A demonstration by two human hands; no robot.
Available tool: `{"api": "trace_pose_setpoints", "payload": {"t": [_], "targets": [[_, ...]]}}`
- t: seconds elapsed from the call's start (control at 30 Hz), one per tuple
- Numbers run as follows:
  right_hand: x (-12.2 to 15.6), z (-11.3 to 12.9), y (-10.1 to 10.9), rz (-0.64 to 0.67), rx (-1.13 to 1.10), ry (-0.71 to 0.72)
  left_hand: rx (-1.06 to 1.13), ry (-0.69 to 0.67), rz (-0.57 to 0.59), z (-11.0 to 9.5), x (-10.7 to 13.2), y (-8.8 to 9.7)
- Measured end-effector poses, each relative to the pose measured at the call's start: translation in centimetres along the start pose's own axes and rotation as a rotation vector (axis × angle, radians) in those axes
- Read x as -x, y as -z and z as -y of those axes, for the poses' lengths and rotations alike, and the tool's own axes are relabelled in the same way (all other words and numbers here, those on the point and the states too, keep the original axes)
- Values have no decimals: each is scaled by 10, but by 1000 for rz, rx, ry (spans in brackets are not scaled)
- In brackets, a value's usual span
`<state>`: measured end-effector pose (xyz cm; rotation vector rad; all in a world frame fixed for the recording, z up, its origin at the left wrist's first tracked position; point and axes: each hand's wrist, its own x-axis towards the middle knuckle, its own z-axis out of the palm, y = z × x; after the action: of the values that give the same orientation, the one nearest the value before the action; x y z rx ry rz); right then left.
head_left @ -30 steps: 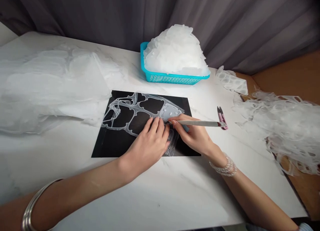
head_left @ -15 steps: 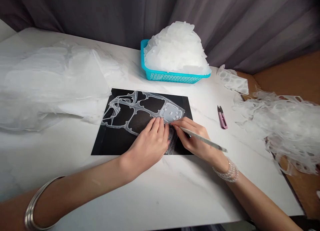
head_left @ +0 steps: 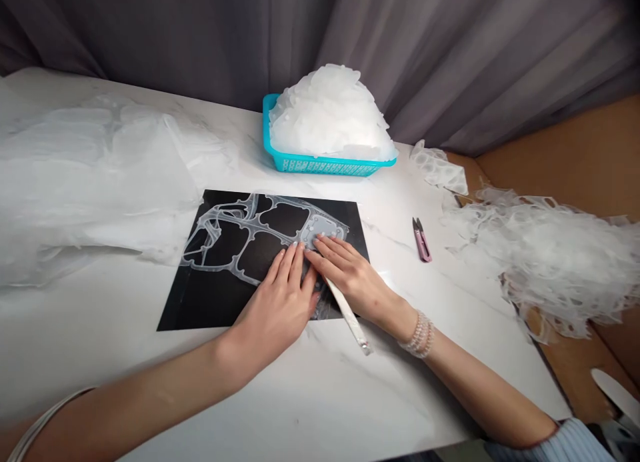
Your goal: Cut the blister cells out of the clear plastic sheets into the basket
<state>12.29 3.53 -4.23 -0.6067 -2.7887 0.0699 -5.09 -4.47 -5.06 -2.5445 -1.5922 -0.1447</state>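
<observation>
A translucent flexible sheet [head_left: 275, 230] with several cut-out openings lies on a black mat [head_left: 195, 309]. Near its right end, a pale panel [head_left: 327, 226] with small raised bits fills one section. My left hand [head_left: 280, 289] rests flat on the sheet beside that panel, fingers stretched out and holding nothing. My right hand [head_left: 357, 282] keeps a slim white-wrapped stick tool [head_left: 347, 313] beneath its fingers, the back end pointing toward me. Its fingertips lie on the panel, touching the surface. The tool's working tip is hidden under the hands.
Behind the mat stands a turquoise basket [head_left: 330, 167] heaped with translucent pieces [head_left: 330, 115]. Purple-handled thread snips [head_left: 423, 241] lie to the right. A tangle of clear cut-out scraps [head_left: 575, 255] spills over the table's right edge by cardboard [head_left: 575, 142]. Stacked translucent sheets [head_left: 90, 189] cover the left side.
My right hand has moved from the panel's lower edge onto its surface, fingers straighter. The tool has swung so its back end points more toward me. The whole view has shifted slightly.
</observation>
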Motion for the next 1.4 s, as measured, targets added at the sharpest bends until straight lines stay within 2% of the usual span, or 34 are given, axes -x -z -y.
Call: {"api": "trace_pose_setpoints", "payload": {"t": [0.13, 0.2, 0.23, 0.3, 0.4, 0.43, 0.5, 0.57, 0.67, 0.77, 0.83, 0.9, 0.97, 1.0, 1.03, 1.13, 1.2, 1.3, 1.4], "targets": [[-6, 6, -4, -2, -118, -33, 18, 9, 32, -1, 0, 0], [-10, 3, -3, -57, -300, -132, 19, 18, 46, -1, -1, 1], [-12, -4, 0, -107, -418, -230, 17, 16, 51, -1, -1, 1], [-8, -32, 10, -259, -677, -503, 9, 1, 57, -1, -1, 1], [15, -99, 37, -549, -993, -950, 19, -15, 46, -2, 1, 0], [26, -121, 47, -558, -1067, -1073, 25, -14, 39, -2, 2, -1], [48, -153, 66, -569, -1049, -1116, 31, -8, 22, -3, 3, -3], [62, -161, 76, -551, -1038, -1109, 46, -8, 7, -2, 2, -2], [63, -133, 77, -524, -1073, -1068, 210, 14, -8, 4, -4, 8], [44, -82, 76, -522, -1090, -985, 751, 155, 22, 17, -20, 28], [32, -48, 83, -522, -1048, -864, 1086, 256, 69, 27, -33, 38], [25, -21, 92, -379, -1036, -665, 1426, 331, 199, 36, -45, 43], [21, -4, 98, -160, -1025, -493, 1877, 433, 414, 42, -52, 41], [20, 1, 99, -99, -1003, -467, 2086, 496, 516, 44, -54, 40], [18, 4, 98, -96, -964, -497, 2221, 558, 586, 45, -54, 38], [8, 5, 84, -249, -797, -752, 2240, 663, 602, 43, -52, 36], [1, 4, 72, -217, -779, -846, 2197, 660, 560, 40, -50, 37], [-5, 5, 62, -96, -875, -821, 2157, 624, 478, 38, -51, 42], [-4, 7, 59, -100, -908, -795, 2094, 622, 447, 38, -52, 47]]}}
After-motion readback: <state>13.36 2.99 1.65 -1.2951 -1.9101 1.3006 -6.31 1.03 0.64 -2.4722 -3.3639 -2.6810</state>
